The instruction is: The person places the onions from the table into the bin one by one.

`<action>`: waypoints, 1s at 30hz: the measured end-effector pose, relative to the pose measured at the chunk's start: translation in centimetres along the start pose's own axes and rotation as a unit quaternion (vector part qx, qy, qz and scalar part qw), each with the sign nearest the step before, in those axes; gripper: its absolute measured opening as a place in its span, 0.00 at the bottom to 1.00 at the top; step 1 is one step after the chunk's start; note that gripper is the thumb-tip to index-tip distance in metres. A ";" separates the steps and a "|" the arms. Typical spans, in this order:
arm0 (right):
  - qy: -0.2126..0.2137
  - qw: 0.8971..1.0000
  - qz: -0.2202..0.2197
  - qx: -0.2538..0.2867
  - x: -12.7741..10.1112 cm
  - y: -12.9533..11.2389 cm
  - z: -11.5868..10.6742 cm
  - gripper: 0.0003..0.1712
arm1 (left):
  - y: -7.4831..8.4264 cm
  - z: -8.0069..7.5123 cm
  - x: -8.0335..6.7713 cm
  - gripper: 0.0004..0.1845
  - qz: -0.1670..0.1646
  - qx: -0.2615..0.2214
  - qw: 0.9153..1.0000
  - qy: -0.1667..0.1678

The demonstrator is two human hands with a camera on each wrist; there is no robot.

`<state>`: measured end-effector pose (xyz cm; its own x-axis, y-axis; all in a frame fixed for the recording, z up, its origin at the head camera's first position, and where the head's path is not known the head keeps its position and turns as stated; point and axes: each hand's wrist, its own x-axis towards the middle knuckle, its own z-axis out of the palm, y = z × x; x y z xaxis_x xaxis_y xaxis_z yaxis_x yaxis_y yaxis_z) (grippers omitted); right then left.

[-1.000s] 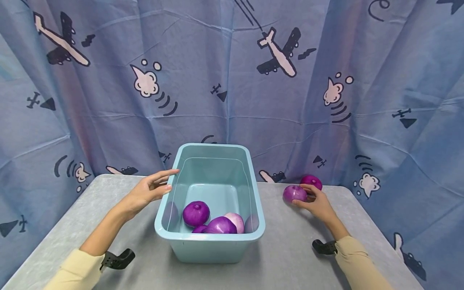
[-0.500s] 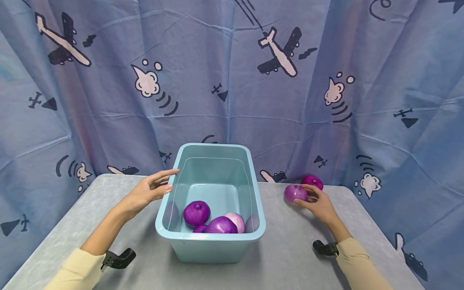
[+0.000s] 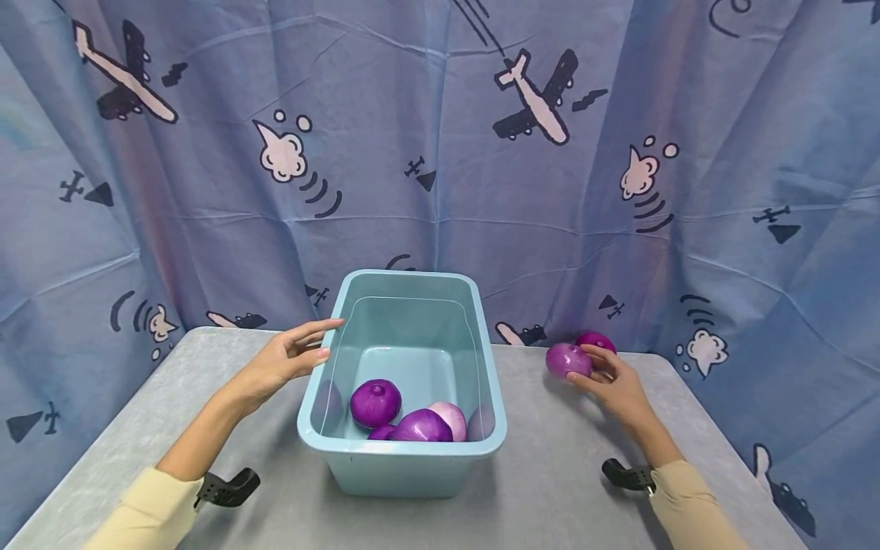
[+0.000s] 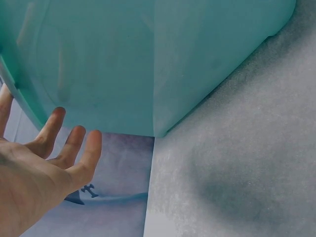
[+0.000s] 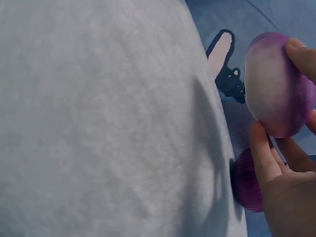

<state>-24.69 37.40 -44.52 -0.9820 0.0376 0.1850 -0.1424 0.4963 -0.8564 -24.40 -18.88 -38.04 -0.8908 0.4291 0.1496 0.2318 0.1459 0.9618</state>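
A purple onion (image 3: 569, 360) is pinched between the thumb and fingers of my right hand (image 3: 622, 389), near the table's back right. In the right wrist view this onion (image 5: 276, 84) shows a pale side and seems raised off the table. Just behind it sits a second purple onion (image 3: 596, 341), partly hidden by the hand. My left hand (image 3: 278, 363) reaches to the left rim of a light blue plastic bin (image 3: 402, 449), fingers extended and spread, fingertips at the rim. Inside the bin's near end lie several onions, among them a round dark purple onion (image 3: 376, 403) and a paler onion (image 3: 450, 420).
The bin stands at the middle of a grey table (image 3: 536, 489). A blue curtain (image 3: 440, 153) printed with airplanes hangs right behind the table's back edge. Black wrist straps (image 3: 230, 489) sit on both forearms.
My right hand has shifted slightly right and up with the onion in its grip. The left hand stays at the bin's rim. The whole head view has drifted a little.
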 end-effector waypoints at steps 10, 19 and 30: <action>0.004 0.999 -0.017 0.035 -0.4 -1.1 -0.4 0.39 | 0.0 0.1 0.0 0.29 -0.002 -0.003 1.000 -0.002; -0.009 0.999 -0.032 0.032 -0.6 -2.4 -0.7 0.38 | 0.0 0.0 0.0 0.29 0.002 -0.001 1.000 0.000; -0.028 0.997 -0.056 0.041 -1.1 -5.4 -0.8 0.36 | -0.2 0.0 0.0 0.28 0.002 0.001 1.000 0.002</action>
<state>-22.71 35.39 -39.69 -0.9644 -0.0640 0.2564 -0.2590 0.4214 -0.8691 -24.47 -18.94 -38.18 -0.8909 0.4269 0.1551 0.2373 0.1464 0.9603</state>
